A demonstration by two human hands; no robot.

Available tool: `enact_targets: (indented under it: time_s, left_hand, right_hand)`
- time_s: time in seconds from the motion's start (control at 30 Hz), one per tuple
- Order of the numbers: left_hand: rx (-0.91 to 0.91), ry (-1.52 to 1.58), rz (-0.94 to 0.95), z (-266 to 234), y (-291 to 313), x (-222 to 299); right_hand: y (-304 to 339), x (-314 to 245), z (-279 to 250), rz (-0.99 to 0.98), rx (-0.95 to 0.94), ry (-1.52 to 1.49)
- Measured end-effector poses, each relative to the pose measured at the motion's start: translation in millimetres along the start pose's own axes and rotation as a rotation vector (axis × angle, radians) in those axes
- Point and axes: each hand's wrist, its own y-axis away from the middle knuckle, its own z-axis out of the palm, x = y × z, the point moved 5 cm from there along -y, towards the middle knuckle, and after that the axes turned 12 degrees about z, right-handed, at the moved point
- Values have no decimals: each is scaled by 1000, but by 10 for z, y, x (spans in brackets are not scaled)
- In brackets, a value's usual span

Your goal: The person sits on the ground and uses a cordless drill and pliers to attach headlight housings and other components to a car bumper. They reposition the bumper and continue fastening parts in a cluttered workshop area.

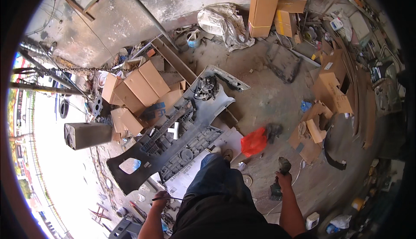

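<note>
We hold a cordless drill by its grip in our closed right hand, heavy and rigid at our side above the floor, while our left hand pinches a thin, stiff rod near the bumper.

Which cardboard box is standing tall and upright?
The tall cardboard box at the top, against the wall beside the white plastic bag. It stands on end; the boxes left of the bumper lie flattened or tipped.

dark grey bumper, red bag, tan cardboard boxes, blue trousers.
</note>
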Motion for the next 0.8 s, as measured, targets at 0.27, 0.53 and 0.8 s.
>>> enact_targets:
  time_s: [0.27, 0.53, 0.8]
  left_hand:
    - [0, 335, -187, 553, -202, 520]
    - [-50, 306, -210, 874, -729, 952]
    - [162, 365, -96, 264, -1304, 1791]
  right_hand:
    - [-73, -748, 423, 35, -72, 82]
    - [-243, -2003, 627, -116, -38, 281]
    - [-676, -3612, 1168, -384, -85, 424]
